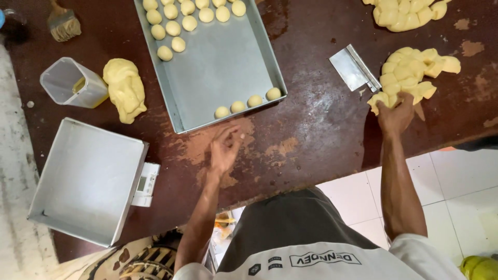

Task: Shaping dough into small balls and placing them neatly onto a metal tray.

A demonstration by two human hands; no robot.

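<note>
Beside grey tray (218, 72) — right hand (397, 116) grips dough pieces (410, 75).

Both bare arms reach forward from the torso at the bottom of the view. The left arm runs up and slightly rightward, elbow low, wrist straight; the left hand (224, 149) is palm down with fingers (232, 134) loosely spread and slightly curled, holding nothing. The right arm stretches nearly straight up the frame, well apart from the left one, forearm lean and extended. The right hand (397, 115) shows its back to the camera, fingers bent downward and closing in a grasp at the fingertips.
</note>
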